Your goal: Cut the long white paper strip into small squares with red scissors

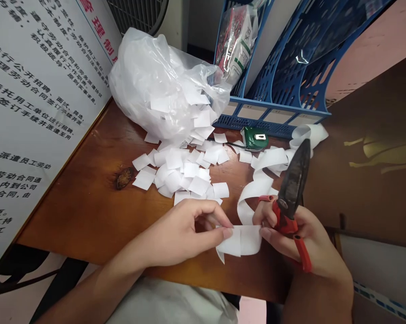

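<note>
Between thumb and forefinger, my left hand (182,234) pinches the left part of a white paper strip (250,240), where small pieces overlap. My right hand (319,245) has the red-handled scissors (292,189) hooked in its fingers, dark blades closed and pointing up and away. Its thumb and fingertip also grip the strip's right end. From there a long curling ribbon of white paper (256,186) trails back across the table. Left of it lies a loose heap of cut white paper squares (185,173), beyond my left hand.
A translucent plastic bag (145,85) with paper squares spilling from its mouth lies behind the heap. A green tape measure (254,138) sits before a blue file rack (273,123). A printed board (37,108) borders the wooden table (91,216) at left.
</note>
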A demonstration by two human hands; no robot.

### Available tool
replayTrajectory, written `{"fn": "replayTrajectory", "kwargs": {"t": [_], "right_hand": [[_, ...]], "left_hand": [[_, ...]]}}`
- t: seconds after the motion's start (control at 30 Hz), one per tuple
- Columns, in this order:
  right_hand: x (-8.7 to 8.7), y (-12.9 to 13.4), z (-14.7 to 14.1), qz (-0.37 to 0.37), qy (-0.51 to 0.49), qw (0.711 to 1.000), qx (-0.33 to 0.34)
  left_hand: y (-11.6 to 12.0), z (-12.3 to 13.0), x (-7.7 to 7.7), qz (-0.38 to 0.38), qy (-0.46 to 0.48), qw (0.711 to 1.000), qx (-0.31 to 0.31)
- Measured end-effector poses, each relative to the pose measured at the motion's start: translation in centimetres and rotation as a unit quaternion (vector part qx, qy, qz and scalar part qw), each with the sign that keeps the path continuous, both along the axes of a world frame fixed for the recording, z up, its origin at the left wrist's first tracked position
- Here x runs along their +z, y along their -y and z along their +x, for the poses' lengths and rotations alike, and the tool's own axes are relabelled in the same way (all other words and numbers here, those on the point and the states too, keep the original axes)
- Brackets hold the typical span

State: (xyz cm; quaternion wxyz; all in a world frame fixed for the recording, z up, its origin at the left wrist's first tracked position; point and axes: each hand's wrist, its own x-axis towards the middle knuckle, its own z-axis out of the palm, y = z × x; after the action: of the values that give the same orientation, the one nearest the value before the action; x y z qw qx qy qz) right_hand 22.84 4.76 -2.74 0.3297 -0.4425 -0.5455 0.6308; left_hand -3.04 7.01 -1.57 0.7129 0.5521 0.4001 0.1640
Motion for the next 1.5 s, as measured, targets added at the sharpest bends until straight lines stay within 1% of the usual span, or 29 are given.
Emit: {"fn": "replayTrajectory", "kwargs": {"t": [0.07,0.2,0.33,0.47,0.53,0.63,0.7,0.73,0.77,0.83,0.87,0.9,0.93,0.97,1.0,1.03,1.07,1.1,1.13,1.2,1.3,1.5], "right_hand": [[0.0,-0.1,0.0,-0.007,0.027,1.000,-0.006],[0.0,-0.5,-0.8,-0.029,0.105,0.994,-0.008],[-0.1,-0.6,-1.9,-0.051,0.095,0.994,-0.007],[-0.2,-0.6,-2.1,-0.043,0.069,0.996,-0.039],[-0.2,-0.6,-1.8,-0.036,0.074,0.995,-0.055],[0.0,-0.7,-1.6,-0.019,0.088,0.992,-0.086],[0.1,-0.7,-1.5,-0.015,0.075,0.991,-0.108],[0.2,-0.6,-1.4,-0.015,0.064,0.991,-0.114],[0.2,-0.6,-1.4,-0.017,0.054,0.992,-0.117],[0.4,-0.6,-1.4,-0.023,0.037,0.993,-0.107],[0.4,-0.6,-1.4,-0.026,0.028,0.995,-0.096],[0.4,-0.6,-1.4,-0.028,0.018,0.996,-0.083],[0.4,-0.6,-1.4,-0.030,0.007,0.997,-0.073],[0.4,-0.6,-1.5,-0.031,-0.003,0.997,-0.066],[0.4,-0.7,-1.5,-0.032,-0.009,0.997,-0.063],[0.3,-0.7,-1.6,-0.031,-0.011,0.997,-0.063],[0.3,-0.7,-1.6,-0.030,-0.011,0.997,-0.066],[0.3,-0.7,-1.7,-0.030,-0.009,0.997,-0.068],[0.3,-0.7,-1.7,-0.029,-0.005,0.997,-0.069],[0.3,-0.7,-1.9,-0.035,-0.002,0.997,-0.073],[0.2,-0.7,-2.2,-0.058,0.003,0.994,-0.092],[-0.1,-0.9,-2.5,-0.058,0.024,0.992,-0.111]], "left_hand": [[0.0,0.1,0.0,0.031,-0.024,0.999,0.007],[-0.4,0.5,0.2,0.143,-0.066,0.987,0.005],[-0.5,0.9,0.0,0.206,-0.077,0.975,0.003],[-0.3,0.8,-0.1,0.229,-0.106,0.967,0.029],[-0.3,0.3,-0.1,0.230,-0.122,0.965,0.023],[-0.7,-0.5,0.1,0.229,-0.121,0.966,0.010],[-1.1,-1.1,0.3,0.248,-0.132,0.959,0.026],[-1.3,-1.3,0.4,0.276,-0.144,0.949,0.044],[-1.5,-1.4,0.5,0.317,-0.157,0.933,0.069],[-1.6,-1.4,0.8,0.409,-0.174,0.888,0.122],[-1.6,-1.3,0.9,0.442,-0.172,0.869,0.140],[-1.4,-1.0,1.0,0.452,-0.163,0.865,0.146],[-1.2,-0.7,1.1,0.439,-0.147,0.874,0.146],[-0.9,-0.3,1.0,0.401,-0.125,0.899,0.126],[-0.6,0.1,0.9,0.346,-0.103,0.925,0.115],[-0.3,0.5,0.7,0.269,-0.079,0.954,0.106],[0.0,0.8,0.4,0.187,-0.054,0.977,0.092],[0.2,1.1,0.0,0.118,-0.031,0.989,0.080],[0.4,1.3,-0.3,0.081,-0.024,0.992,0.091],[0.5,1.5,-0.8,0.046,-0.011,0.992,0.118],[0.2,1.4,-1.2,0.025,0.003,0.989,0.142],[0.0,1.5,-1.4,0.014,0.033,0.988,0.148]]}}
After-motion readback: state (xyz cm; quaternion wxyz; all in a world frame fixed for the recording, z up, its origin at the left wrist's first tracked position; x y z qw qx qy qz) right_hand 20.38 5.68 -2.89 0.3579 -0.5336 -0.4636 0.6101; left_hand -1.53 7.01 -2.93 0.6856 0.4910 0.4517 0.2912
